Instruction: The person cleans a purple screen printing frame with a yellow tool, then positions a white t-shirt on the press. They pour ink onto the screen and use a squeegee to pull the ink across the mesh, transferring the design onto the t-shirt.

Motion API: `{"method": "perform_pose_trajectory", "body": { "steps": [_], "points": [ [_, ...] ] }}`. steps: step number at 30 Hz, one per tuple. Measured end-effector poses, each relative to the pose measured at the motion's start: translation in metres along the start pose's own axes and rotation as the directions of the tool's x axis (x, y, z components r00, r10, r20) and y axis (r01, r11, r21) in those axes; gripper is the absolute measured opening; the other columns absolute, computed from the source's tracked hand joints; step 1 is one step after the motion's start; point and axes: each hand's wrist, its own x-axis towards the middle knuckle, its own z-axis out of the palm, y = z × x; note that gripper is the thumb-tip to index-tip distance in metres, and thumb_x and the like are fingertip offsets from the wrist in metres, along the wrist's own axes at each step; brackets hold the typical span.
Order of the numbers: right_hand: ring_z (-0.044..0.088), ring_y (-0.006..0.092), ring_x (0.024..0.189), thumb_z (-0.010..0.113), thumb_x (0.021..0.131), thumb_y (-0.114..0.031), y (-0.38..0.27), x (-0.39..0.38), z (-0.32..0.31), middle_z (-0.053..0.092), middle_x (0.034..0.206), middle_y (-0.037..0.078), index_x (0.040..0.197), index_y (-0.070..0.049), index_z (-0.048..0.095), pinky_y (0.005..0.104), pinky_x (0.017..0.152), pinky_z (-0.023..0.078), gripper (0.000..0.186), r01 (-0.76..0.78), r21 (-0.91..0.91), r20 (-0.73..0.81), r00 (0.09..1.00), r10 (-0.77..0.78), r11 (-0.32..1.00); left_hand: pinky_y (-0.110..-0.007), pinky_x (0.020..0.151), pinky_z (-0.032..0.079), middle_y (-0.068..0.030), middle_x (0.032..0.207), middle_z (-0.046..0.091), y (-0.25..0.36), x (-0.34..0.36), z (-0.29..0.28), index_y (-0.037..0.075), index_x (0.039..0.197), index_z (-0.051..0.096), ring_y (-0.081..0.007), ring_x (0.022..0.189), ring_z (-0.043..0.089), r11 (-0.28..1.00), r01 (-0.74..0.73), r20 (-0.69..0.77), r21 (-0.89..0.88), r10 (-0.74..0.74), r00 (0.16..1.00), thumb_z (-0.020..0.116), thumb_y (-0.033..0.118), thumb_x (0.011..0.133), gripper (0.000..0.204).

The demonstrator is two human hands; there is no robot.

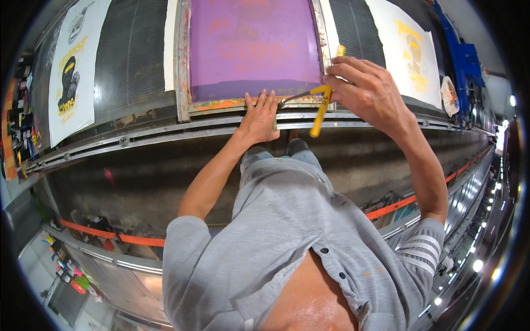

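My left hand point(258, 119) lies on the near edge of a screen-printing frame point(182, 66), fingers extended over its ink-stained rim. A small greenish piece at its right side is too hidden to identify. The frame holds purple mesh point(254, 49) with faint orange and yellow marks. My right hand point(364, 91) is raised at the frame's right edge, fingers curled round a long yellow-handled tool point(318, 121). A dark, thin arm or blade point(295, 96) with a yellow end crosses it and reaches toward my left hand; I cannot tell if they are joined.
Printed white sheets lie on dark platens at left point(77, 105) and right point(419, 88). A metal rail point(193, 135) runs along the bench front. Blue equipment point(464, 69) stands at right, an orange bar point(392, 209) behind me, assorted small items point(72, 270) at lower left.
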Motion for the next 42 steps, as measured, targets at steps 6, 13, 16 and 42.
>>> {"method": "perform_pose_trajectory", "body": {
  "steps": [6, 13, 16, 42],
  "points": [
    [0.069, 0.0225, 0.078, 0.072, 0.086, -0.019, -0.016, 0.013, 0.001, 0.068, 0.085, 0.005, 0.104, -0.010, 0.065, 0.0370, 0.063, 0.054, 0.021, -0.206, 0.040, 0.166, 0.966, 0.196, 0.978, -0.077, 0.110, 0.019, -0.0231, 0.154, 0.036, -0.002, -0.004, 0.000, -0.007, 0.142, 0.042, -0.0406, 0.145, 0.030, 1.000, 0.009, -0.008, 0.008, -0.009, 1.000, 0.079, 0.039, 0.068, 0.095],
    [0.070, 0.0321, 0.069, 0.064, 0.093, -0.014, -0.026, 0.009, 0.022, 0.069, 0.078, 0.014, 0.109, -0.008, 0.056, 0.0417, 0.057, 0.056, 0.020, -0.438, 0.287, 0.076, 0.897, 0.436, 0.852, -0.077, 0.108, 0.019, -0.0227, 0.147, 0.040, 0.003, 0.001, 0.004, -0.005, 0.135, 0.046, -0.0413, 0.140, 0.034, 0.998, -0.046, -0.096, -0.036, 0.042, 0.994, 0.081, 0.036, 0.067, 0.087],
    [0.070, 0.0307, 0.072, 0.062, 0.087, -0.009, -0.019, 0.014, 0.021, 0.067, 0.080, 0.015, 0.103, -0.001, 0.063, 0.0427, 0.064, 0.058, 0.019, -0.222, 0.314, 0.201, 0.966, 0.163, 0.923, -0.076, 0.109, 0.019, -0.0214, 0.146, 0.040, 0.008, -0.002, -0.009, -0.005, 0.137, 0.044, -0.0401, 0.139, 0.034, 0.999, 0.001, -0.060, -0.044, -0.003, 0.998, 0.082, 0.034, 0.065, 0.090],
    [0.067, 0.0193, 0.088, 0.070, 0.081, -0.024, -0.001, 0.034, 0.011, 0.067, 0.086, 0.000, 0.098, -0.011, 0.074, 0.0356, 0.076, 0.054, 0.021, 0.528, -0.261, -0.066, 0.826, -0.560, 0.808, -0.061, 0.106, 0.027, -0.0261, 0.130, 0.054, 0.010, -0.004, -0.004, 0.003, 0.136, 0.051, -0.0471, 0.126, 0.043, 0.994, -0.107, -0.153, -0.034, 0.100, 0.983, 0.079, 0.029, 0.069, 0.078]
  ]
}}
